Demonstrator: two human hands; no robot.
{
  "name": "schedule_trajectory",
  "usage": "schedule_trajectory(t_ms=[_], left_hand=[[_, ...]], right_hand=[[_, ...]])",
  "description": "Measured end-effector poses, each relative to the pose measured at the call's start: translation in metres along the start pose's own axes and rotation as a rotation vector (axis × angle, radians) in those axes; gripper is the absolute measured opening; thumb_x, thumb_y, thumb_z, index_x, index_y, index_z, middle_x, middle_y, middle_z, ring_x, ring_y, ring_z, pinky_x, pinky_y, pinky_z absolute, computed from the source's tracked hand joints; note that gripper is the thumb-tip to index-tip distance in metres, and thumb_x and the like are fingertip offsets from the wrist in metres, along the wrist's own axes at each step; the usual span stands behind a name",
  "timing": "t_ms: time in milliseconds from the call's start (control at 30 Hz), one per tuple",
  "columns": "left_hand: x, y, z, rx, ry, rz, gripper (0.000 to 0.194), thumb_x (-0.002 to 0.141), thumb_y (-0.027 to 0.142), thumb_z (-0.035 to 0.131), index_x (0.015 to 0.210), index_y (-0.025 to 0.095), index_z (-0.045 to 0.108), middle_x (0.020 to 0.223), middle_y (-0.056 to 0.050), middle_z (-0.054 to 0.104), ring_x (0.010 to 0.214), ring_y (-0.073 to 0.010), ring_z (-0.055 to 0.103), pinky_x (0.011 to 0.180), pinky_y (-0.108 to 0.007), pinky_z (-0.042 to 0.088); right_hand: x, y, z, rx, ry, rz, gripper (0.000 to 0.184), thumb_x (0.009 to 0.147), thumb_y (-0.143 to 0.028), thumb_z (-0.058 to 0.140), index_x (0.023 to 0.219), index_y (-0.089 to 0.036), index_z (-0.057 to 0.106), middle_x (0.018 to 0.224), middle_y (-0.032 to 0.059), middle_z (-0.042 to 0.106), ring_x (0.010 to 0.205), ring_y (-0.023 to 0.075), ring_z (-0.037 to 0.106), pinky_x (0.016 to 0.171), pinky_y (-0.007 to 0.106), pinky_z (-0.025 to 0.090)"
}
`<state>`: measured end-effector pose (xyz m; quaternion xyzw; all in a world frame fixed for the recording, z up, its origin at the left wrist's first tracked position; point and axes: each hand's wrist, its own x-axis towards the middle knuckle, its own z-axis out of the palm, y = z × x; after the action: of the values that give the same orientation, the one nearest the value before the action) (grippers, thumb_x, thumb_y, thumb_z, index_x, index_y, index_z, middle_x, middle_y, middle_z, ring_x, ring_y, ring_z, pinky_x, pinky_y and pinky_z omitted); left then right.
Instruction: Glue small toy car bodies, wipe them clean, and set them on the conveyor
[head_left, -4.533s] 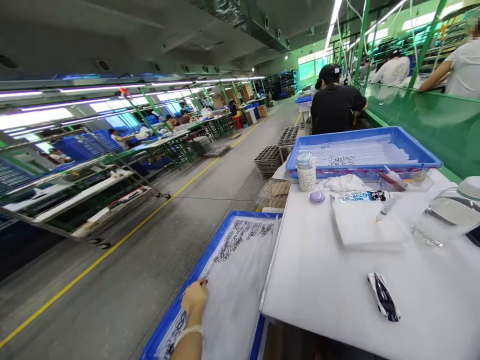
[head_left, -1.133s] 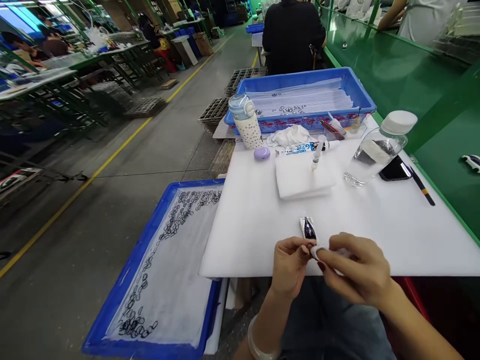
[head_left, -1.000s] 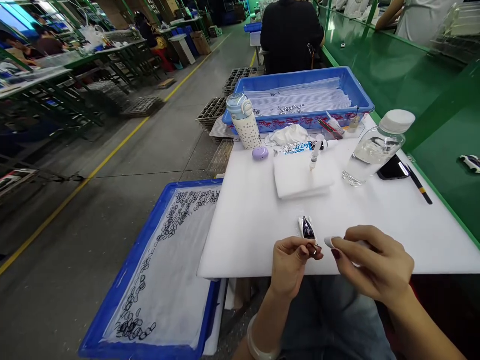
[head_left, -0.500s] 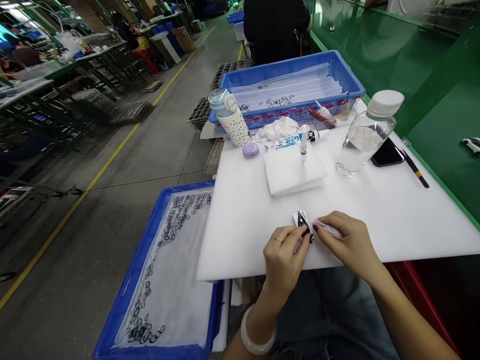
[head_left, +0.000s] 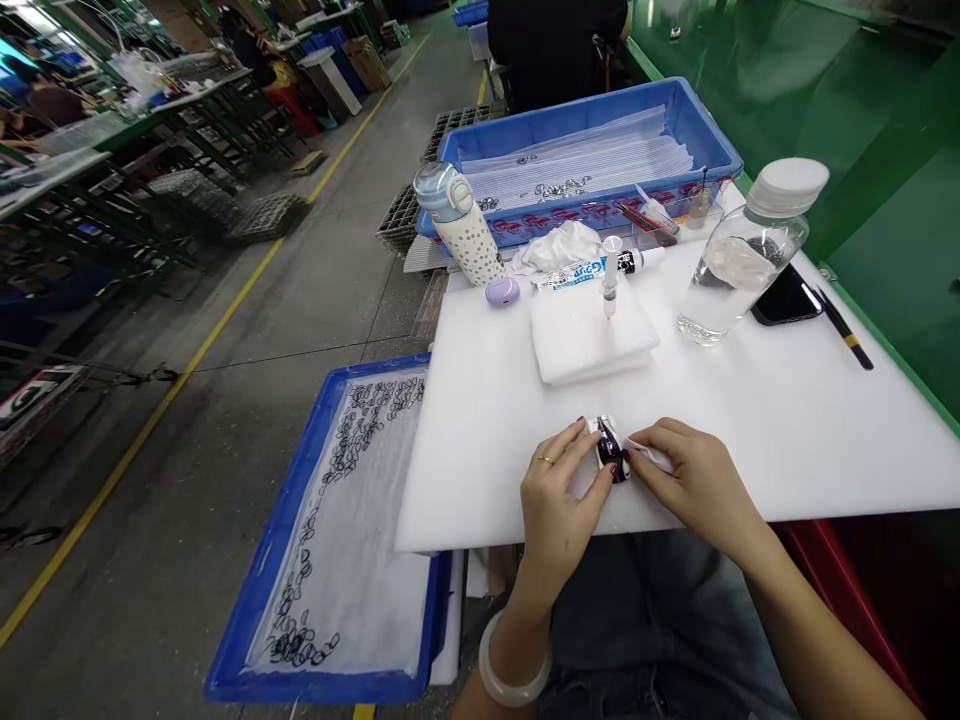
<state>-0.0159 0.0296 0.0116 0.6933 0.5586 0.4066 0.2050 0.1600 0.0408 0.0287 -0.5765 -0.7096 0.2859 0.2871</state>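
A small glossy black-and-white toy car [head_left: 611, 452] lies on the white board [head_left: 480, 420], close to its front edge. My left hand [head_left: 564, 495] steadies the car from the left, its thumb at the near end and its fingers along the far side. My right hand [head_left: 694, 478] pinches a piece of white cloth [head_left: 654, 456] against the car's right side. Just beyond the car is a folded white foam pad [head_left: 581, 345], with a small syringe [head_left: 610, 285] upright on it.
A dotted bottle [head_left: 469, 235], purple case [head_left: 502, 291], glue tube [head_left: 574, 275] and crumpled cloth [head_left: 562, 246] line the back. To the right stand a clear jar [head_left: 720, 285], phone [head_left: 787, 298] and tweezers [head_left: 846, 328]. Blue trays [head_left: 319, 430] [head_left: 585, 130] hold small rings and shiny parts.
My left hand has shifted its fingers outward around the car, so more of its black top shows. The cloth in my right hand now meets the car's side. The view has tilted slightly.
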Motion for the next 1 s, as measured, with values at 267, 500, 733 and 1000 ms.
schedule_trajectory(t_ms=[267, 500, 733, 1000], left_hand=[[-0.001, 0.001, 0.001, -0.007, -0.005, -0.019, 0.034, 0.081, 0.015, 0.072, 0.114, 0.021, 0.070, 0.121, -0.008, 0.070, 0.113, -0.0243, 0.064, 0.099, -0.045, 0.055], [-0.002, -0.001, 0.001, -0.002, -0.003, -0.004, 0.033, 0.082, 0.015, 0.072, 0.114, 0.019, 0.070, 0.121, -0.009, 0.070, 0.113, -0.0243, 0.064, 0.099, -0.045, 0.055], [-0.002, -0.001, 0.001, 0.000, -0.005, 0.001, 0.033, 0.082, 0.016, 0.072, 0.114, 0.022, 0.069, 0.122, -0.008, 0.070, 0.113, -0.0243, 0.064, 0.099, -0.046, 0.055], [-0.002, 0.000, 0.000, -0.010, -0.017, -0.020, 0.033, 0.083, 0.015, 0.071, 0.115, 0.022, 0.069, 0.122, -0.008, 0.069, 0.114, -0.0242, 0.064, 0.100, -0.047, 0.054]], right_hand=[[0.000, -0.001, 0.001, -0.029, -0.005, 0.012, 0.017, 0.093, -0.029, 0.056, 0.090, -0.022, 0.071, 0.082, 0.0006, 0.064, 0.069, 0.0154, 0.060, 0.061, 0.028, 0.041], [0.000, 0.000, 0.003, -0.063, 0.014, 0.018, 0.016, 0.093, -0.029, 0.056, 0.089, -0.022, 0.070, 0.082, 0.0001, 0.065, 0.068, 0.0149, 0.060, 0.060, 0.028, 0.040], [-0.001, 0.000, 0.008, -0.137, 0.045, -0.004, 0.017, 0.094, -0.030, 0.055, 0.090, -0.021, 0.070, 0.081, 0.0003, 0.064, 0.062, 0.0130, 0.057, 0.057, 0.027, 0.037], [-0.004, 0.001, 0.012, -0.180, 0.079, -0.021, 0.026, 0.097, -0.034, 0.048, 0.092, -0.021, 0.069, 0.084, 0.0034, 0.066, 0.061, 0.0134, 0.057, 0.054, 0.026, 0.036]])
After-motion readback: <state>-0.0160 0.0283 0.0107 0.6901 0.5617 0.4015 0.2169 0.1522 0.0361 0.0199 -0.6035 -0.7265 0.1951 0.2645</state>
